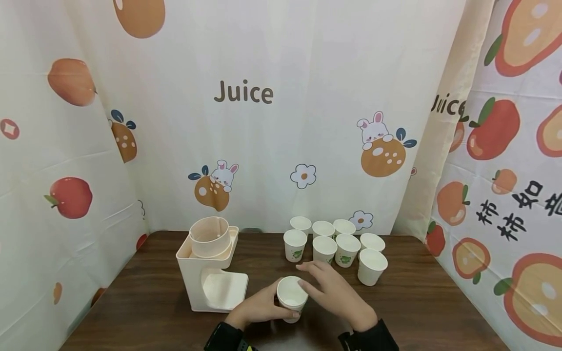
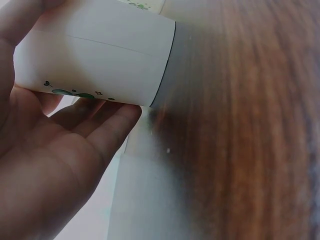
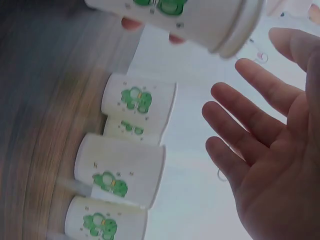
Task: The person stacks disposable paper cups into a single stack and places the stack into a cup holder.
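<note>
A white paper cup (image 1: 291, 291) stands upright near the front of the table, and my left hand (image 1: 262, 306) grips its side with the thumb and fingers wrapped about it. In the left wrist view the fingers lie along the cup wall (image 2: 100, 55), its base close to the wood. My right hand (image 1: 335, 291) hovers at the right of the cup's rim, fingers spread and holding nothing. The right wrist view shows that same palm (image 3: 280, 150) turned toward the cup (image 3: 200, 20), which bears a green cartoon print; the rim looks doubled there.
Several white paper cups (image 1: 347, 248) are grouped at the back right of the dark wooden table (image 1: 417, 302). To the left stands a cream-coloured appliance (image 1: 193, 278) with a round cylinder (image 1: 210, 239) on top and a low shelf. Printed cloth (image 1: 281, 131) hangs behind.
</note>
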Tool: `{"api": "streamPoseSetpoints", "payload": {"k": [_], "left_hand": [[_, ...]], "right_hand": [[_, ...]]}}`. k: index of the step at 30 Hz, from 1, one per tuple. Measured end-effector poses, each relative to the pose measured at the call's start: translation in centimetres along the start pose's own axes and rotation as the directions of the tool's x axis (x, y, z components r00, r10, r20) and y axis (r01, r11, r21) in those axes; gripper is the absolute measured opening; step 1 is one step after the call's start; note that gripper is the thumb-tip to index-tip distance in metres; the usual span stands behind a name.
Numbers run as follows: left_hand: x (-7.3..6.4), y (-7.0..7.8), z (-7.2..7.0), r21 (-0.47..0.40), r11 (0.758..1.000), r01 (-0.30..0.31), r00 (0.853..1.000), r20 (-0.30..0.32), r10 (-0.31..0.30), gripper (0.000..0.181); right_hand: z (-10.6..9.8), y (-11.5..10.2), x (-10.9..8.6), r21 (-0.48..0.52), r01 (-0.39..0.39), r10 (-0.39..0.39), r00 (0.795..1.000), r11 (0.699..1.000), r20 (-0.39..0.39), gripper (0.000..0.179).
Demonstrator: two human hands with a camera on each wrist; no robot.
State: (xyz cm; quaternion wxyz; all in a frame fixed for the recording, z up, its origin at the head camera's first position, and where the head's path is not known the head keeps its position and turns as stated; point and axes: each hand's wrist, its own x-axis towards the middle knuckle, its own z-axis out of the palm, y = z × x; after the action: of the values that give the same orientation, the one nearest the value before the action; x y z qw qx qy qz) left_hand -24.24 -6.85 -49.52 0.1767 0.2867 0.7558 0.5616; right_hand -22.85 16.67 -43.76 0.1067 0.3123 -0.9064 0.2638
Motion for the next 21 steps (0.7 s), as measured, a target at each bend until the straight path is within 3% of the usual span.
{"api": "streamPoseSetpoints", "payload": {"k": [9, 13, 21], "left_hand": [[-0.1, 0.0, 0.1, 0.000, 1.000, -0.023, 1.000, -0.013, 0.023, 0.072], [-0.1, -0.1, 0.1, 0.006, 1.000, -0.027, 0.999, -0.022, 0.027, 0.072], [0.0, -0.1, 0.2, 0.015, 0.999, -0.034, 0.999, -0.028, 0.034, 0.072]], "right_hand": [[-0.7, 1.9, -0.3, -0.018, -0.054, 0.052, 0.991, 0.998, -0.122, 0.031], [-1.0, 2.8, -0.2, -0.038, -0.043, 0.036, 0.984, 0.998, -0.176, 0.031], [-1.9, 4.9, -0.4, -0.150, -0.007, -0.048, 0.931, 0.989, -0.361, 0.032]]}}
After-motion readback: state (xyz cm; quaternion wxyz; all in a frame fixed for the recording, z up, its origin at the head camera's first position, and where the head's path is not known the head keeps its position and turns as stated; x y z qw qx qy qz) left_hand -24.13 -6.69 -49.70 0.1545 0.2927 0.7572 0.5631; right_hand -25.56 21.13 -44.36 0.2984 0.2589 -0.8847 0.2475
